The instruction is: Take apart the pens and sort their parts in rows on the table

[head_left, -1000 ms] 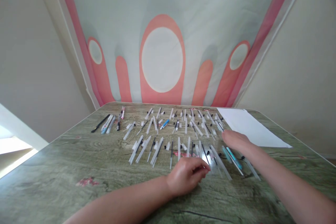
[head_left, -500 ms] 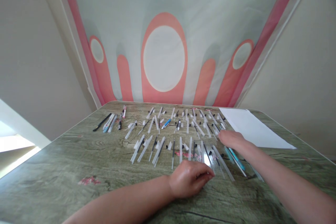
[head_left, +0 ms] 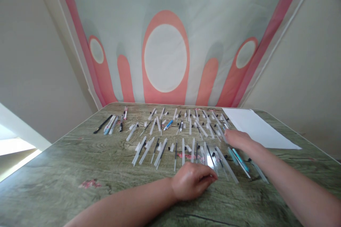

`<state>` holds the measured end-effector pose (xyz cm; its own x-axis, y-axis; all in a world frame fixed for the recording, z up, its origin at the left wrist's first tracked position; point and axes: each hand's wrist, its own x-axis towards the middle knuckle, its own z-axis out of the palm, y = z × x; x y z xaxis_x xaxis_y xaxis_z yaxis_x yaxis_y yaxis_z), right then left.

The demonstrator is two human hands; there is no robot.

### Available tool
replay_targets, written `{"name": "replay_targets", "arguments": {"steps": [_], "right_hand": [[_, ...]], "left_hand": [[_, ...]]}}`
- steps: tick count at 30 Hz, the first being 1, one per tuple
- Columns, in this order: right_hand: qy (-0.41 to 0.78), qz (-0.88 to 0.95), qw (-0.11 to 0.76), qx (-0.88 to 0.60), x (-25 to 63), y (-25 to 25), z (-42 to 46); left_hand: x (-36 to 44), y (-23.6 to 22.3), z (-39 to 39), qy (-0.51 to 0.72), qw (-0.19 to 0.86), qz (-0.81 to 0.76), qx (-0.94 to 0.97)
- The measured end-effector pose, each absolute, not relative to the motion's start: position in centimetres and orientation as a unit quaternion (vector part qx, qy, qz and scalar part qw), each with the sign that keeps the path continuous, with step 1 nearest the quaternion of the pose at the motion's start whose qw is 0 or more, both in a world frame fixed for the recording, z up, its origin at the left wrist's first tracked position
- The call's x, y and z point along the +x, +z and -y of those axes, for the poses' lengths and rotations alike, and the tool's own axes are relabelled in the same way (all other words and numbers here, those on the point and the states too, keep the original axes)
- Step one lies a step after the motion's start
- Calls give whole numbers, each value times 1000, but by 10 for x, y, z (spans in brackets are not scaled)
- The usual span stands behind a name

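Note:
Many taken-apart pens lie in rows on a green wood-grain table (head_left: pixel 80 163): clear barrels, black refills and small caps. My left hand (head_left: pixel 192 180) rests on the table just short of the near row, fingers curled loosely under, with nothing visible in them. My right hand (head_left: pixel 236 138) reaches over the right end of the rows, palm down, its fingertips hidden among the clear barrels (head_left: pixel 222 131). Two teal pens (head_left: pixel 238 159) lie just beside my right wrist.
A white sheet of paper (head_left: pixel 255 127) lies at the back right of the table. A few whole pens (head_left: pixel 110 125), one black and one pink, lie at the back left. A wall hanging with pink arches stands behind the table.
My right hand has slid a little farther forward over the right end of the rows. My left hand has stayed in place.

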<state>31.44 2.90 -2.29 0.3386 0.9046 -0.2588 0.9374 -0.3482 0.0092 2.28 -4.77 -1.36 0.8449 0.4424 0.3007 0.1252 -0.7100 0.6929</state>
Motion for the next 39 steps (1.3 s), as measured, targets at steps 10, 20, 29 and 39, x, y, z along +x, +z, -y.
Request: {"name": "replay_targets", "arguments": {"steps": [10, 20, 29, 39], "right_hand": [[-191, -574, -61, 794, 346, -16, -24], [-150, -634, -165, 741, 354, -31, -21], [-38, -684, -138, 715, 360, -43, -28], [-14, -721, -67, 689, 353, -46, -33]], "left_hand": [[24, -16, 46, 230, 342, -164, 896], [25, -16, 45, 233, 330, -162, 900], [25, -19, 45, 235, 323, -162, 902], [25, -17, 44, 222, 324, -163, 905]]}}
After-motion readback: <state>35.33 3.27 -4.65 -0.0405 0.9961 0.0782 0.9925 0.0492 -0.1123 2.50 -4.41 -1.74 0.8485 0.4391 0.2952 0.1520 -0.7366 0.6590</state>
